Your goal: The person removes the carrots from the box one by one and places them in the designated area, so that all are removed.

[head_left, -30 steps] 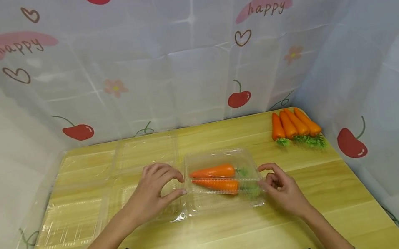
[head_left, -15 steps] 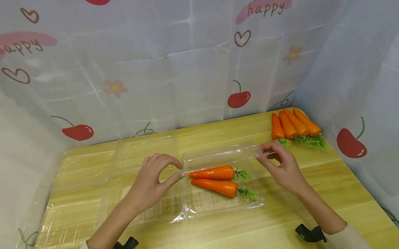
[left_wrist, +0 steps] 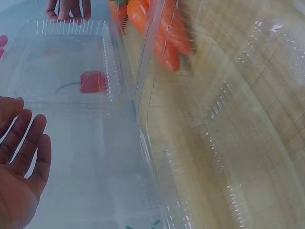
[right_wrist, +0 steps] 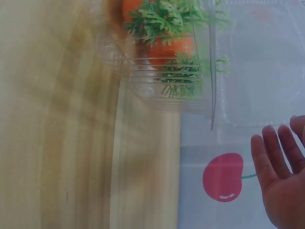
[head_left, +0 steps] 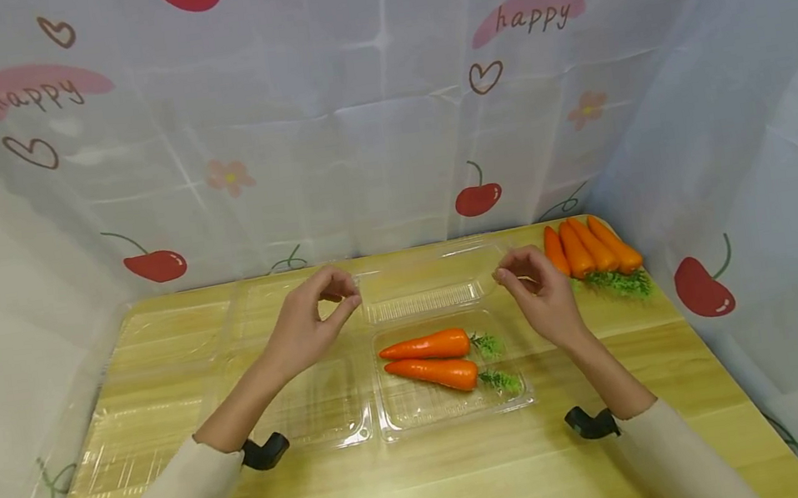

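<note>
Two carrots (head_left: 431,361) with green tops lie side by side in the base (head_left: 459,418) of a clear plastic clamshell box. Its hinged lid (head_left: 424,279) stands raised at the back. My left hand (head_left: 310,321) pinches the lid's left edge between thumb and fingertips. At the right edge, my right hand (head_left: 543,294) pinches it the same way. Within the left wrist view the lid (left_wrist: 62,71) stretches between both hands. Seen from the right wrist, the leafy carrot tops (right_wrist: 167,24) show through the side wall of the base.
Several more clear clamshell boxes (head_left: 141,447) lie opened out on the left of the wooden table (head_left: 431,489). A row of several carrots (head_left: 592,249) rests at the back right corner. A printed curtain (head_left: 387,158) hangs right behind the table.
The lid has swung up and back from over the carrots, uncovering them. Both hands have moved away toward the curtain along with it. The carrots stay in the base.
</note>
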Motion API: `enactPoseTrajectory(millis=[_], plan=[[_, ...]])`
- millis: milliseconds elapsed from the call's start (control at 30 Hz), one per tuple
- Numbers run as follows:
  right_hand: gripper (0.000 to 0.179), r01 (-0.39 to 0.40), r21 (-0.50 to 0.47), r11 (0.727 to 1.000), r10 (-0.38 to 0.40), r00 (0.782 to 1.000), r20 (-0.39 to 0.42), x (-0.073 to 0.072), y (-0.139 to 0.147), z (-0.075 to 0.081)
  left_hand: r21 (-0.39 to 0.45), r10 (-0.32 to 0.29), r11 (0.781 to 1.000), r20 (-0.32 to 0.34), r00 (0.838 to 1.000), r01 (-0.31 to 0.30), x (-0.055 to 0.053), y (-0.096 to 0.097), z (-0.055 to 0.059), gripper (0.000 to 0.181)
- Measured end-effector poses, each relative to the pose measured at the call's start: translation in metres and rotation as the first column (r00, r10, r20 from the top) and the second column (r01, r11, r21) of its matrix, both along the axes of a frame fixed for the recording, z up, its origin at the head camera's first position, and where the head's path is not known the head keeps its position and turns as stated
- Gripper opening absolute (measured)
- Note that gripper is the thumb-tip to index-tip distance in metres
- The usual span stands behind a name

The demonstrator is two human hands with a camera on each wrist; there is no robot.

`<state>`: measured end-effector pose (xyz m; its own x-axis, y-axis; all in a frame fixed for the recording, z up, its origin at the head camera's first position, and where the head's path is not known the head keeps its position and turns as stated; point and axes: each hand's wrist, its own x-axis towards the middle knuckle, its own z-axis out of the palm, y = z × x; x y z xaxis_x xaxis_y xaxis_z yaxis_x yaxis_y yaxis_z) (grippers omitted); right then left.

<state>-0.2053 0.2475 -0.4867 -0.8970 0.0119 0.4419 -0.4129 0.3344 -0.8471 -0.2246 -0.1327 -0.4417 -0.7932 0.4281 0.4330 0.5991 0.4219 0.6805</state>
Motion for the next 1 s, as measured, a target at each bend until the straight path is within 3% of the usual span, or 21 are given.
enactPoseTrajectory(millis=[267, 533, 800, 1000], plan=[[0.021, 0.003, -0.014, 1.0, -0.002, 0.998, 0.057, -0.015, -0.001, 0.003, 0.119, -0.003, 0.993, 0.106, 0.994, -0.01, -0.024, 0.004, -0.005, 0.012], [0.028, -0.055, -0.04, 0.998, 0.059, 0.993, 0.101, -0.036, 0.001, 0.003, 0.195, 0.014, 0.98, 0.182, 0.983, -0.05, -0.046, 0.008, -0.011, 0.014], [0.032, -0.106, -0.128, 0.986, 0.13, 0.972, 0.197, -0.061, 0.006, -0.019, 0.189, 0.056, 0.974, 0.324, 0.944, -0.123, -0.07, 0.017, -0.028, 0.028], [0.038, -0.129, -0.119, 0.984, 0.156, 0.953, 0.258, -0.073, 0.003, -0.029, 0.126, 0.096, 0.98, 0.39, 0.916, -0.156, -0.077, 0.013, -0.035, 0.046]])
